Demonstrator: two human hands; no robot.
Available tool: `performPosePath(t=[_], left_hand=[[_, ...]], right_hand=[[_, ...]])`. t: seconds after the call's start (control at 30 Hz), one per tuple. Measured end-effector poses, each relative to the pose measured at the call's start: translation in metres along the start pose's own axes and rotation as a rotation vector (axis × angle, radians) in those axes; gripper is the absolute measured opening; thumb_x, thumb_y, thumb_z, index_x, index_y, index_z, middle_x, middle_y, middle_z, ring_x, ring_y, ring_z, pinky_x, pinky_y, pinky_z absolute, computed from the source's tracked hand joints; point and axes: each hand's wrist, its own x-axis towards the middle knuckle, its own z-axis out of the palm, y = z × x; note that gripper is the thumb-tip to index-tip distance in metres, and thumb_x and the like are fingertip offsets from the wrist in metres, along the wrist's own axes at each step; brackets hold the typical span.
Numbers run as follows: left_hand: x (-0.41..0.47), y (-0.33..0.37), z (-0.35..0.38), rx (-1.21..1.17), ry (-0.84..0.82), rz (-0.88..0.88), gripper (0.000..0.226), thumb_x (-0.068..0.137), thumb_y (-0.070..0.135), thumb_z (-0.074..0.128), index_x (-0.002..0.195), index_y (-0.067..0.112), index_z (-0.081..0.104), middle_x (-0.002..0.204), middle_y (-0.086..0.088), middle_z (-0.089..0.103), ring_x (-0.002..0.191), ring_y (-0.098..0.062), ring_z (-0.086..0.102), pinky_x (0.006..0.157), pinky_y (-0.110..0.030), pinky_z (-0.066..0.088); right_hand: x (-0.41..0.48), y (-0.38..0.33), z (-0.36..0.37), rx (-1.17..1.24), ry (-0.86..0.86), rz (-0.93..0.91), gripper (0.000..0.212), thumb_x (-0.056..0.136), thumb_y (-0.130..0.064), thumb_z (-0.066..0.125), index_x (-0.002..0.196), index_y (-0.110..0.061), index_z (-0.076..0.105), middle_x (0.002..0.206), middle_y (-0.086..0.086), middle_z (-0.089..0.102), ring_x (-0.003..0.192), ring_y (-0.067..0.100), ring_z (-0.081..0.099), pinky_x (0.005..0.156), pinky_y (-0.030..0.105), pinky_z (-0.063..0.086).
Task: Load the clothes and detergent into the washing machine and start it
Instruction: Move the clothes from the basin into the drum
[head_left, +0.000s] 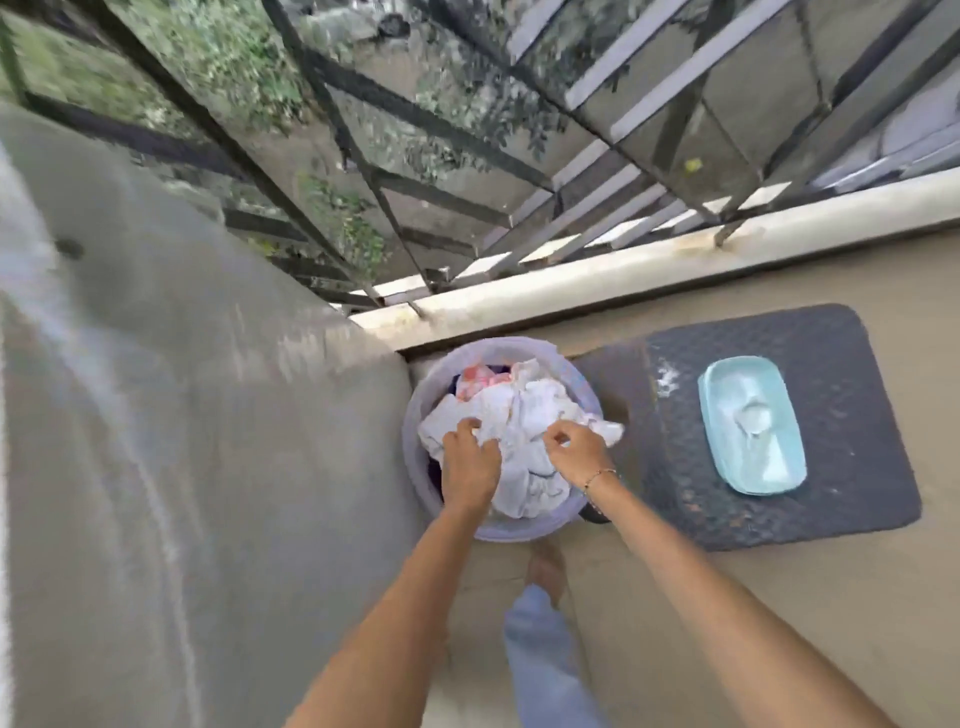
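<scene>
A pale purple round laundry basket (415, 395) stands on the floor, full of clothes. A crumpled white cloth (519, 410) lies on top, with a pink-patterned piece (480, 376) and something dark under it. My left hand (467, 457) and my right hand (574, 449) both reach down into the basket, each pinching a fold of the white cloth. A light blue open tub (750, 423) with white detergent powder and a scoop sits on a dark mat (831, 509) to the right of the basket.
A large grey covered bulk (182, 415) fills the left side, blurred. A low ledge (649, 265) with black window bars (363, 171) runs behind the basket. My foot and blue trouser leg (540, 623) stand just before the basket on the beige floor.
</scene>
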Motion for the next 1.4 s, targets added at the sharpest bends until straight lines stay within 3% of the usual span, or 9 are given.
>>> performPosePath(t=[0.33,0.47,0.6,0.73,0.83,1.03,1.17,1.27,1.4], left_hand=[[0.072,-0.072,0.07,-0.008,-0.145,-0.102,0.039,0.093,0.011,0.043,0.133,0.013,0.044,0.11,-0.008,0.054,0.1,-0.027,0.057,0.079,-0.029,0.042],[0.073,-0.076,0.082,-0.034,-0.171,-0.15,0.036,0.092,0.009,0.041,0.127,0.012,0.049,0.105,-0.012,0.061,0.096,-0.029,0.059,0.08,-0.031,0.043],[0.063,-0.071,0.089,-0.003,-0.198,-0.05,0.03,0.094,0.014,0.041,0.121,0.012,0.053,0.107,-0.005,0.059,0.1,-0.026,0.059,0.08,-0.031,0.041],[0.065,-0.059,0.087,-0.161,-0.144,-0.122,0.025,0.095,0.03,0.044,0.111,0.013,0.054,0.11,-0.007,0.063,0.103,-0.026,0.061,0.094,-0.041,0.047],[0.069,-0.049,0.077,-0.362,-0.158,-0.319,0.061,0.085,0.062,0.048,0.121,0.012,0.046,0.117,-0.006,0.059,0.107,-0.026,0.059,0.095,-0.047,0.049],[0.07,-0.034,0.067,-0.417,-0.297,-0.511,0.102,0.059,0.065,0.068,0.14,0.011,0.037,0.127,-0.013,0.059,0.106,-0.028,0.062,0.092,-0.044,0.052],[0.058,-0.04,0.06,-0.275,-0.096,-0.368,0.063,0.073,0.046,0.055,0.127,0.014,0.046,0.117,-0.013,0.063,0.098,-0.03,0.063,0.083,-0.039,0.054],[0.056,-0.04,0.048,-0.155,0.027,-0.261,0.046,0.087,0.028,0.05,0.131,0.018,0.043,0.122,-0.007,0.057,0.106,-0.03,0.056,0.085,-0.036,0.047],[0.042,-0.03,0.026,-0.276,0.004,-0.208,0.04,0.084,0.027,0.052,0.124,0.025,0.052,0.114,0.0,0.061,0.101,-0.024,0.057,0.085,-0.036,0.048]], right_hand=[[0.094,0.062,0.076,-0.148,-0.106,0.007,0.099,0.083,-0.028,0.068,0.149,-0.025,-0.005,0.158,0.015,-0.01,0.139,0.036,0.027,0.105,0.044,0.034],[0.111,0.061,0.081,-0.361,-0.085,0.02,0.1,0.077,-0.045,0.071,0.148,-0.036,0.001,0.155,0.017,0.004,0.134,0.038,0.032,0.101,0.048,0.037],[0.121,0.056,0.074,-0.596,0.074,-0.104,0.051,0.08,-0.035,0.067,0.124,-0.026,0.044,0.125,0.008,0.05,0.11,0.032,0.053,0.091,0.044,0.039],[0.109,0.052,0.07,-0.313,0.094,-0.157,0.021,0.078,-0.02,0.065,0.087,-0.017,0.046,0.074,0.006,0.055,0.076,0.031,0.057,0.065,0.031,0.034],[0.08,0.051,0.069,-0.126,0.212,-0.272,0.026,0.074,-0.023,0.07,0.078,-0.014,0.045,0.063,0.004,0.053,0.059,0.024,0.049,0.057,0.027,0.032],[0.014,0.059,0.101,-0.03,0.361,-0.529,0.021,0.069,-0.006,0.069,0.087,-0.011,0.059,0.07,0.004,0.061,0.071,0.019,0.058,0.074,0.029,0.047],[-0.003,0.054,0.098,-0.064,0.347,-0.669,0.019,0.076,-0.024,0.052,0.09,-0.014,0.06,0.073,-0.002,0.059,0.077,0.01,0.049,0.091,0.036,0.047],[-0.016,0.06,0.092,-0.036,0.242,-0.535,0.041,0.083,-0.029,0.056,0.123,-0.022,0.048,0.091,-0.004,0.06,0.088,0.014,0.056,0.096,0.036,0.043],[-0.017,0.062,0.083,0.479,0.441,-0.135,0.049,0.084,-0.044,0.048,0.127,-0.024,0.037,0.115,0.001,0.051,0.104,0.019,0.054,0.09,0.036,0.047]])
